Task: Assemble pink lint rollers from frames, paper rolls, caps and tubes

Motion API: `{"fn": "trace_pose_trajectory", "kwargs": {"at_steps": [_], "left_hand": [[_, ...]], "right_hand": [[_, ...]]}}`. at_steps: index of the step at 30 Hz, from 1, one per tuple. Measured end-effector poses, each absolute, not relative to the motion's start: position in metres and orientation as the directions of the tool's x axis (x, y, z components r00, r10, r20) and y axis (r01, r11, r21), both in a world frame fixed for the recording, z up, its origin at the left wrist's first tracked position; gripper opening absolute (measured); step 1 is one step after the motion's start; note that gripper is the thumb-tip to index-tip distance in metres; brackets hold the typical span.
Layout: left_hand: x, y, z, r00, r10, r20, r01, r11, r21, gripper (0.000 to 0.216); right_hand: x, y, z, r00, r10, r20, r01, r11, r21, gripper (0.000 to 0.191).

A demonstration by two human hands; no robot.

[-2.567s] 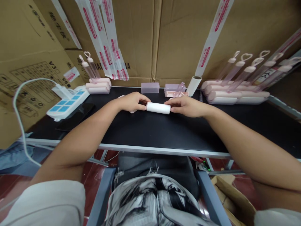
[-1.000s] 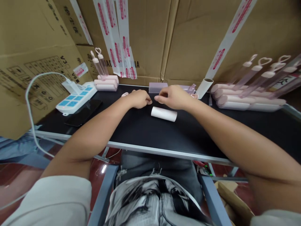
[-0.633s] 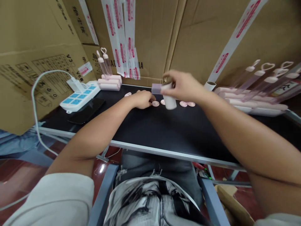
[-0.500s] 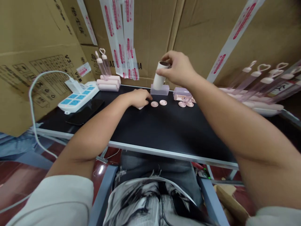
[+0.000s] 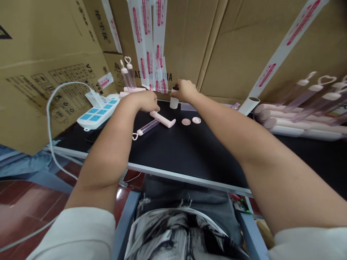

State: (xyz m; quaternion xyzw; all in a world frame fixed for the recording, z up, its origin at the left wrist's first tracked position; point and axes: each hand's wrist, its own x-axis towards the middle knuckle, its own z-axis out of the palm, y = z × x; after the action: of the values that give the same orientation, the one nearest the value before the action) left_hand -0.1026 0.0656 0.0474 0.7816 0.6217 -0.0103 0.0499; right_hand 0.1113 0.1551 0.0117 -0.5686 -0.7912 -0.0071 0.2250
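At the back of the black table [image 5: 176, 144], my right hand [image 5: 185, 90] is closed round the upper end of a white open-ended tube [image 5: 174, 103], which stands nearly upright. My left hand [image 5: 148, 101] is to its left with curled fingers turned down; what is in them, if anything, is hidden. Just below those fingers lies a pale pink tube-like piece [image 5: 163, 120] with a flared end. Beside it is a clear purple tube with a heart-shaped loop [image 5: 148, 127]. Two pink round discs [image 5: 186, 122] lie right of the pink piece. A translucent lilac piece [image 5: 187, 107] is partly behind my right wrist.
A white power strip [image 5: 97, 113] with a plugged-in cable stands at left. Pink tubes and heart-topped clear tubes [image 5: 130, 74] are behind it. Another white tube [image 5: 248, 105] leans beyond my right forearm, near stacked pink tubes [image 5: 282, 122]. Cardboard [image 5: 189, 47] walls the back.
My right hand has lowered the white tube and moved it left. My left hand has drawn back left, uncovering the pink piece and the heart-looped tube. The view has shifted slightly left.
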Motion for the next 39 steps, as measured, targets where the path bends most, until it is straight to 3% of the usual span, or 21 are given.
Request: {"fn": "trace_pose_trajectory", "kwargs": {"at_steps": [6, 10, 13, 16, 20, 23, 26, 31, 35, 39], "left_hand": [[-0.105, 0.073, 0.029, 0.271, 0.866, -0.421, 0.962, -0.251, 0.105, 0.043], [-0.096, 0.067, 0.024, 0.253, 0.843, -0.475, 0.967, -0.214, 0.136, 0.033], [-0.092, 0.058, 0.032, 0.334, 0.855, -0.398, 0.941, -0.277, 0.195, 0.022], [-0.088, 0.047, 0.044, 0.482, 0.841, -0.247, 0.857, -0.395, 0.330, 0.022], [-0.070, 0.029, 0.053, 0.636, 0.770, 0.053, 0.681, -0.592, 0.431, 0.031], [-0.050, 0.018, 0.049, 0.704, 0.681, 0.203, 0.522, -0.689, 0.503, 0.032], [-0.031, 0.013, 0.037, 0.734, 0.613, 0.291, 0.367, -0.720, 0.590, 0.034], [-0.017, 0.006, 0.025, 0.712, 0.628, 0.314, 0.343, -0.701, 0.626, 0.051], [-0.016, 0.001, 0.031, 0.681, 0.669, 0.299, 0.452, -0.705, 0.547, 0.066], [-0.014, -0.002, 0.036, 0.746, 0.595, 0.297, 0.438, -0.776, 0.454, 0.071]], "right_hand": [[0.111, 0.154, 0.012, -0.244, 0.894, 0.376, 0.912, 0.344, -0.226, 0.054], [0.108, 0.143, 0.018, -0.228, 0.897, 0.378, 0.910, 0.334, -0.245, 0.059], [0.113, 0.124, 0.024, -0.239, 0.856, 0.457, 0.858, 0.407, -0.313, 0.059], [0.130, 0.088, 0.026, -0.238, 0.847, 0.475, 0.727, 0.479, -0.492, 0.057], [0.165, 0.020, 0.017, -0.160, 0.930, 0.330, 0.391, 0.366, -0.844, 0.063], [0.189, -0.025, 0.006, -0.316, 0.937, 0.147, 0.109, 0.189, -0.976, 0.063], [0.203, -0.052, -0.003, -0.457, 0.889, 0.020, -0.025, 0.010, -1.000, 0.059], [0.217, -0.065, -0.006, -0.482, 0.874, 0.062, -0.170, -0.025, -0.985, 0.056], [0.231, -0.069, 0.005, -0.485, 0.863, 0.141, -0.178, 0.060, -0.982, 0.053], [0.236, -0.075, 0.014, -0.571, 0.817, 0.079, -0.148, -0.007, -0.989, 0.058]]}}
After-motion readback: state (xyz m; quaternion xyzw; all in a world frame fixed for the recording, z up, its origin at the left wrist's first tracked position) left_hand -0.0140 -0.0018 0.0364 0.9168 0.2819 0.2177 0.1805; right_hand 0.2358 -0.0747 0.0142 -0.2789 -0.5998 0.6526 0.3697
